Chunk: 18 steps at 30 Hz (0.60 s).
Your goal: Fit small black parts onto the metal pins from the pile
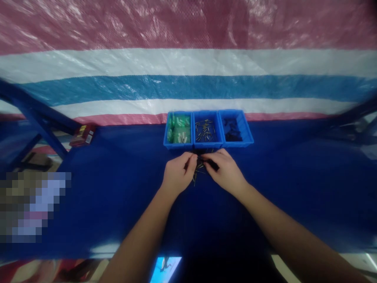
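Note:
My left hand (pixel 180 173) and my right hand (pixel 225 171) meet close together over the blue table, just in front of three blue bins. Each has its fingertips pinched around a small dark piece (pixel 200 159), mostly hidden by the fingers, whose kind I cannot make out. Beneath and between the hands lie several thin brass-coloured pins (pixel 194 177). The middle bin (pixel 208 145) holds more of these pins. In the left bin (pixel 178 145) are a green bag and small pale pieces. Dark pieces lie in the right bin (pixel 247 133).
The blue table surface (pixel 118 188) stretches to both sides. A dark red box (pixel 83 135) sits at the far left beside a blue metal frame (pixel 44 122). Behind the bins hangs a striped plastic sheet (pixel 188 86). A lit screen (pixel 165 269) shows below the table's near edge.

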Available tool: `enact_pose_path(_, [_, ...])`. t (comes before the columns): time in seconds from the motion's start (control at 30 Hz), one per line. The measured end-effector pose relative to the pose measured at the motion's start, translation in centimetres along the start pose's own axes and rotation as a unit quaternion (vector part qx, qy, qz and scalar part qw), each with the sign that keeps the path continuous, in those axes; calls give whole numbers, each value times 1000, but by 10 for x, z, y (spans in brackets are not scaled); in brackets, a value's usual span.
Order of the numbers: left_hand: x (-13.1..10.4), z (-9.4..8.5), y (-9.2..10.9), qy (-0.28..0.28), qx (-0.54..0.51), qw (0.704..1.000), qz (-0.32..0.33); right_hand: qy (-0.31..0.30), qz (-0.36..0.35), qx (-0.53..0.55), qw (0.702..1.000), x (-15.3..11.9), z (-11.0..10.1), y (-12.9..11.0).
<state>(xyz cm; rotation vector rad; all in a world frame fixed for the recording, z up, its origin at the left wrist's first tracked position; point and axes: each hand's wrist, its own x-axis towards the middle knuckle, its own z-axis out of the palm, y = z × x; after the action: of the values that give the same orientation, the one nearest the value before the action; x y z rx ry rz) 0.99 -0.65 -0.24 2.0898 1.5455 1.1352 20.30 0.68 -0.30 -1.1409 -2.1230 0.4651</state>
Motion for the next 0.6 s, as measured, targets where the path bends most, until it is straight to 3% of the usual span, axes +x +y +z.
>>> enact_pose_path(0.17, [0, 0, 0, -18, -21, 1000, 6, 48, 8, 34, 998, -1, -2, -5])
enact_pose_path(0.33, [-1, 3, 0, -47, -54, 997, 27, 108, 116, 143, 977, 0, -8, -13])
enact_pose_path(0.43, [-1, 3, -1, -56, -52, 997, 31, 107, 164, 224, 955, 0, -10, -15])
enact_pose_path(0.6, [-1, 2, 0, -56, -59, 997, 15, 98, 186, 300, 931, 2, -5, -13])
